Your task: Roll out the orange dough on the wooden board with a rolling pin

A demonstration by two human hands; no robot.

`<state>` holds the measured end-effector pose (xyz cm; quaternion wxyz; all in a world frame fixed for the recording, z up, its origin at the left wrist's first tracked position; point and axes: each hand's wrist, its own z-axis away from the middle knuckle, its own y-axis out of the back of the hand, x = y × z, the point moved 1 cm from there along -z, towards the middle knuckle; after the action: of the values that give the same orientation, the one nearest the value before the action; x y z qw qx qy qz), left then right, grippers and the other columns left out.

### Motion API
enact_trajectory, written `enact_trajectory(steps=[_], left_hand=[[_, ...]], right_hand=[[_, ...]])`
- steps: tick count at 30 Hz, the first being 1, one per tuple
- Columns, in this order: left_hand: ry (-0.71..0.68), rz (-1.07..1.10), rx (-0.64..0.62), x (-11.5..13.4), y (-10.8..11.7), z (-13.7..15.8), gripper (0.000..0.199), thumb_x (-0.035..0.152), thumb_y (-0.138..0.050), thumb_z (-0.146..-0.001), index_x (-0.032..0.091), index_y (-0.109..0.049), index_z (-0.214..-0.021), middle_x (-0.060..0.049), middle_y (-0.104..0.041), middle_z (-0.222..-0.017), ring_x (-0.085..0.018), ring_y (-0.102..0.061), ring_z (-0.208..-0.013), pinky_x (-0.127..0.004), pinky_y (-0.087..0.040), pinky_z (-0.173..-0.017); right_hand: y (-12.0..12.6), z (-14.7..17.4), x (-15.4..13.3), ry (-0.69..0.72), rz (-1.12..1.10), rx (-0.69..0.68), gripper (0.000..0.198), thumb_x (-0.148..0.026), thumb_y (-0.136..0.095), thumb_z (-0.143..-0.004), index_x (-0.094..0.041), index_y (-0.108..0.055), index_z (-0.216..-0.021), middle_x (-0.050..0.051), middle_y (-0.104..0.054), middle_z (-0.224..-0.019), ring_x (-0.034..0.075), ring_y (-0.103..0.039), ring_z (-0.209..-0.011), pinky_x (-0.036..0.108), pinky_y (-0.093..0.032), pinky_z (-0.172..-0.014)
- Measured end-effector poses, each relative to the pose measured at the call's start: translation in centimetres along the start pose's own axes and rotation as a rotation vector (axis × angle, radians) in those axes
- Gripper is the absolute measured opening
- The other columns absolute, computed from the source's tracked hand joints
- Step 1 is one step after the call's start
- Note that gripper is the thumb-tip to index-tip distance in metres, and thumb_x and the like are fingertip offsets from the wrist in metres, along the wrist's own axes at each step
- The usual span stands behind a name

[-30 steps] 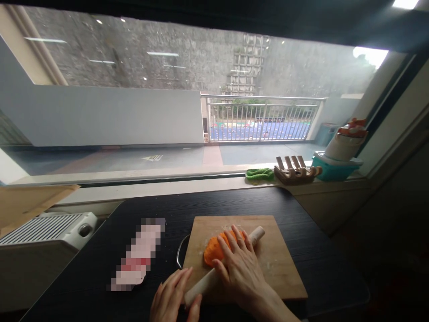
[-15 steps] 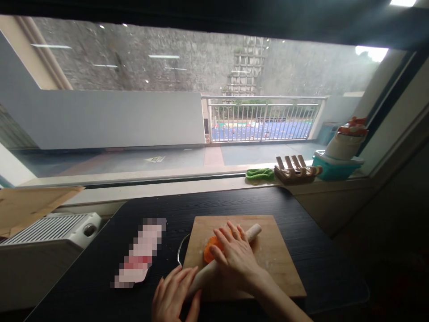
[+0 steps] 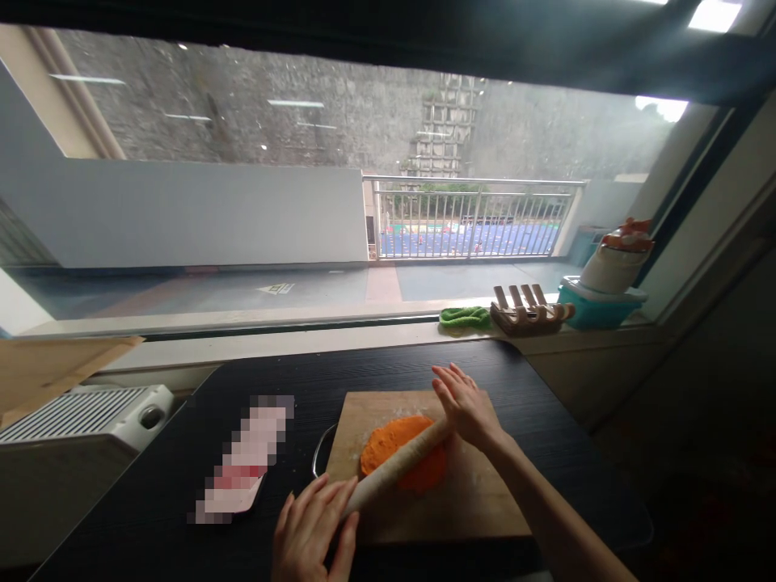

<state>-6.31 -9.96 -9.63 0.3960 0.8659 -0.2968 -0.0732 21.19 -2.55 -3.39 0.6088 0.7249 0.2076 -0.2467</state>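
Observation:
A pale wooden rolling pin lies slantwise across a flattened round of orange dough on a wooden board. My left hand is curled over the pin's near left end, thumb on the other side. At the far right end, my right hand presses on the pin with its palm, its fingers stretched out past it. That end of the pin is hidden under the hand. Whitish powder is scattered on the board around the dough.
The board stands on a black table. Left of it lies a pixelated pink item, and a metal loop shows at the board's left edge. A green cloth, a brown rack and a teal box line the sill.
My right hand has slid from the middle of the rolling pin to its far right end, uncovering the orange dough. My left hand stays at the near end.

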Motion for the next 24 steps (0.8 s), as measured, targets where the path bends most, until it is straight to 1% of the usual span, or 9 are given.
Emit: enact_trajectory(steps=[3, 6, 8, 12, 14, 16, 20, 22, 24], left_hand=[[0.032, 0.006, 0.003, 0.3, 0.0, -1.4, 0.033, 0.028, -0.047, -0.087, 0.027, -0.055, -0.119, -0.001, -0.067, -0.109, -0.021, -0.058, -0.105, -0.04, -0.032, -0.099], [0.079, 0.001, -0.031, 0.3, 0.1, -2.6, 0.031, 0.027, -0.045, -0.088, 0.028, -0.058, -0.116, -0.001, -0.067, -0.108, -0.021, -0.058, -0.106, -0.04, -0.034, -0.097], [0.08, -0.009, -0.046, 0.4, 0.1, -2.5, 0.032, 0.027, -0.045, -0.088, 0.028, -0.058, -0.117, -0.001, -0.067, -0.108, -0.021, -0.057, -0.107, -0.04, -0.033, -0.098], [-0.026, 0.0, -0.055, 1.0, 0.0, -0.4, 0.04, 0.022, -0.047, -0.086, 0.025, -0.051, -0.126, -0.003, -0.065, -0.113, -0.02, -0.056, -0.109, -0.04, -0.028, -0.103], [-0.027, 0.006, -0.071, 1.2, -0.1, -0.2, 0.041, 0.021, -0.047, -0.086, 0.024, -0.05, -0.127, -0.004, -0.064, -0.116, -0.02, -0.056, -0.11, -0.039, -0.027, -0.104], [0.033, -0.004, -0.084, 1.1, -0.3, -1.2, 0.038, 0.023, -0.046, -0.087, 0.023, -0.051, -0.125, -0.005, -0.063, -0.116, -0.021, -0.054, -0.112, -0.042, -0.028, -0.103], [0.141, -0.04, -0.098, 0.1, -0.6, -4.3, 0.03, 0.026, -0.04, -0.091, 0.02, -0.059, -0.114, -0.006, -0.065, -0.111, -0.026, -0.053, -0.113, -0.048, -0.031, -0.099], [0.13, -0.047, -0.099, -0.1, -0.7, -4.4, 0.03, 0.025, -0.039, -0.091, 0.02, -0.059, -0.112, -0.006, -0.066, -0.11, -0.026, -0.053, -0.113, -0.048, -0.032, -0.098], [0.064, -0.036, -0.091, 0.3, -0.7, -3.2, 0.03, 0.023, -0.04, -0.09, 0.02, -0.057, -0.115, -0.006, -0.065, -0.113, -0.024, -0.053, -0.113, -0.045, -0.032, -0.099]], right_hand=[[-2.0, -2.2, -0.2, -0.035, 0.068, -0.038, 0.044, -0.04, -0.034, -0.093, -0.02, -0.052, -0.127, 0.006, -0.051, -0.134, 0.024, -0.031, -0.133, 0.045, -0.022, -0.107], [-2.9, -3.4, -0.7, -0.034, 0.131, -0.042, 0.042, -0.042, -0.036, -0.092, -0.023, -0.052, -0.126, 0.004, -0.052, -0.132, 0.025, -0.029, -0.133, 0.047, -0.02, -0.107], [-2.7, -2.8, -0.6, -0.014, 0.165, -0.039, 0.041, -0.041, -0.036, -0.092, -0.025, -0.052, -0.126, 0.003, -0.052, -0.133, 0.024, -0.027, -0.134, 0.047, -0.017, -0.108], [-1.9, 0.5, 0.6, 0.015, 0.219, -0.041, 0.04, -0.037, -0.033, -0.093, -0.023, -0.053, -0.125, 0.002, -0.05, -0.135, 0.022, -0.022, -0.136, 0.044, -0.012, -0.11], [-1.8, 1.2, 0.8, 0.019, 0.26, -0.038, 0.04, -0.036, -0.031, -0.094, -0.023, -0.053, -0.125, 0.001, -0.049, -0.135, 0.022, -0.021, -0.137, 0.043, -0.012, -0.11], [-1.9, 0.4, 0.4, 0.008, 0.293, -0.03, 0.04, -0.036, -0.03, -0.094, -0.024, -0.053, -0.124, 0.001, -0.049, -0.135, 0.022, -0.021, -0.136, 0.043, -0.014, -0.11], [-2.8, -3.3, -1.3, -0.029, 0.299, -0.03, 0.044, -0.042, -0.03, -0.093, -0.022, -0.053, -0.124, 0.006, -0.051, -0.133, 0.027, -0.024, -0.135, 0.048, -0.018, -0.107], [-2.8, -3.8, -1.5, -0.03, 0.297, -0.037, 0.044, -0.043, -0.031, -0.093, -0.021, -0.054, -0.123, 0.006, -0.051, -0.133, 0.027, -0.024, -0.135, 0.048, -0.018, -0.107], [-2.5, -2.5, -1.0, -0.025, 0.3, -0.043, 0.043, -0.042, -0.032, -0.092, -0.022, -0.053, -0.124, 0.005, -0.05, -0.134, 0.025, -0.022, -0.136, 0.046, -0.015, -0.108]])
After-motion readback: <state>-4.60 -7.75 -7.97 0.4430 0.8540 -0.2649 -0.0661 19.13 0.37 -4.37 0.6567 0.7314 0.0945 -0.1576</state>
